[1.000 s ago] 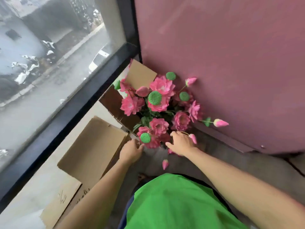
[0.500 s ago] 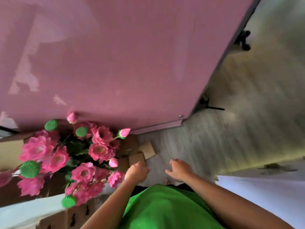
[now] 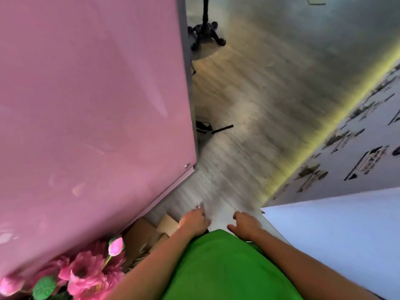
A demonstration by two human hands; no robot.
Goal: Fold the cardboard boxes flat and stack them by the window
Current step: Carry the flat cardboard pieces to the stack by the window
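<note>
Two hands are in front of me, low in the view, above the green shirt [image 3: 227,267]. The left hand [image 3: 194,220] is stretched forward with the palm down, its fingers loose and a little bent, and it grips nothing. The right hand [image 3: 245,225] is just beside it, also palm down, fingers loosely curled, and it holds nothing too. The two hands are apart, with a strip of grey floor [image 3: 249,118] between them. Both forearms come up from the bottom edge, one on each side of the shirt.

The cardboard [image 3: 142,234] lies on the floor at the foot of the pink panel [image 3: 86,105], just left of my left hand. I see only some brown flaps there, and I cannot tell if the pieces are flat. The pink flowers [image 3: 86,271] are in the bottom left corner, near the cardboard.

Compared with half a second ago, the view has turned more to the right. The flowers have slid down into the corner and much less of them shows. The panel's edge now stands nearly upright, and more floor shows beyond it, with a black stand [image 3: 204,29] at the top. One second ago both hands were at the flowers by the window; now the window is out of view.
</note>
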